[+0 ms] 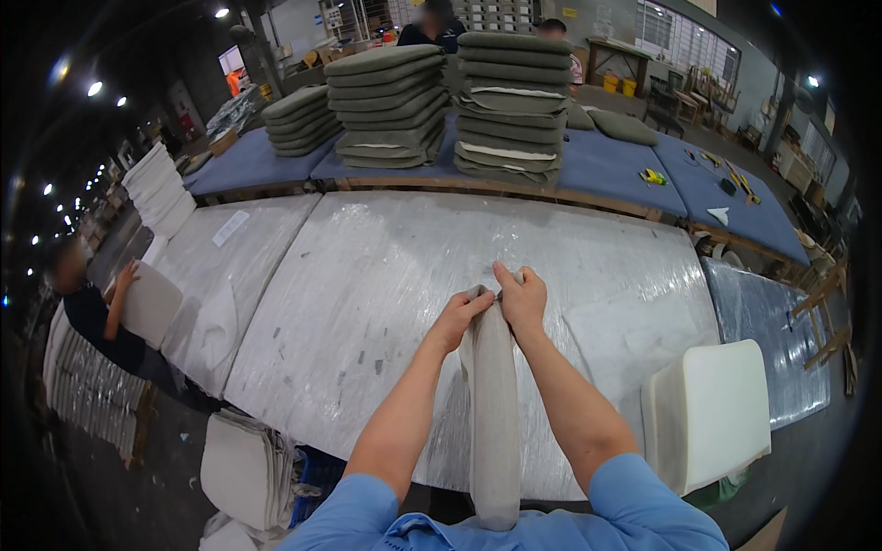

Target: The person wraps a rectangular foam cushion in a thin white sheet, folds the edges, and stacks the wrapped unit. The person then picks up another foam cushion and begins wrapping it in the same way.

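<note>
A grey fabric-covered seat cushion (496,413) stands on its narrow edge in front of me, its near end against my body. My left hand (458,319) is closed on the cloth at the left of its far end. At the right of that same end, my right hand (524,298) pinches the fabric, thumb pointing up. Between the hands the cover gathers into a fold; what lies inside it is hidden. Beneath is a work table (367,266) wrapped in shiny clear plastic film.
Tall stacks of grey-green cushions (386,83) (513,110) stand on blue-topped tables (606,174) beyond. White foam pads (721,413) are piled at near right, more foam pads (243,468) at near left. A co-worker (101,303) holds a pad at the left. Yellow tools (654,177) lie far right.
</note>
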`<state>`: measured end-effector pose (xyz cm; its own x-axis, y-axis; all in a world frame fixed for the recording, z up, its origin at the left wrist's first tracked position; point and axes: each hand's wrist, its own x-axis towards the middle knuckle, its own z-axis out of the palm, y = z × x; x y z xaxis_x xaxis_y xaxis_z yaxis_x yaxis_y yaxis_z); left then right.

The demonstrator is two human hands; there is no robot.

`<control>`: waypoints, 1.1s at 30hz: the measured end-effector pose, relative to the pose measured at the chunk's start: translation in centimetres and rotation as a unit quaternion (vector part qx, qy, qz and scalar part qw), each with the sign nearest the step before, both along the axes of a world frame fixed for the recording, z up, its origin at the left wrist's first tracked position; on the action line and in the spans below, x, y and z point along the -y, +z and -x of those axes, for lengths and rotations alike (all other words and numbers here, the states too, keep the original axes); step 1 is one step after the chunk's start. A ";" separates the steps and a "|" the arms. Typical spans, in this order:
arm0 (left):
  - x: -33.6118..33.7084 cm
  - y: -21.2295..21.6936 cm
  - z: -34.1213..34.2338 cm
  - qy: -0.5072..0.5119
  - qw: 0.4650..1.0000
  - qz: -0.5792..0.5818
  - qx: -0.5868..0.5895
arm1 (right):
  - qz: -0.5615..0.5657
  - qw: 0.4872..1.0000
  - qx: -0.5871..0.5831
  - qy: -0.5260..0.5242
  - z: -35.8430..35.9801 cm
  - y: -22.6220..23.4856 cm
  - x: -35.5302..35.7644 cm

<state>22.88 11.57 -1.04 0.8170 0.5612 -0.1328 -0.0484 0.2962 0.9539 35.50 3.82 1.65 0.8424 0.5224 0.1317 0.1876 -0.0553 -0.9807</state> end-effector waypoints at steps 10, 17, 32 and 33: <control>1.3 0.3 -2.7 -0.007 0.998 0.017 -0.054 | 0.100 0.984 0.128 -0.078 -1.9 -0.4 -1.8; 1.9 -0.4 -3.9 0.087 0.992 -0.011 -0.093 | 0.160 0.979 0.123 -0.030 -2.9 -0.4 -3.1; 0.0 -0.8 -2.0 0.064 0.997 0.027 -0.020 | 0.171 0.977 0.103 0.070 -3.9 -2.8 -7.5; -0.3 -0.8 -1.5 0.056 0.998 0.020 -0.014 | 0.170 0.976 0.114 0.071 -3.7 -2.7 -7.6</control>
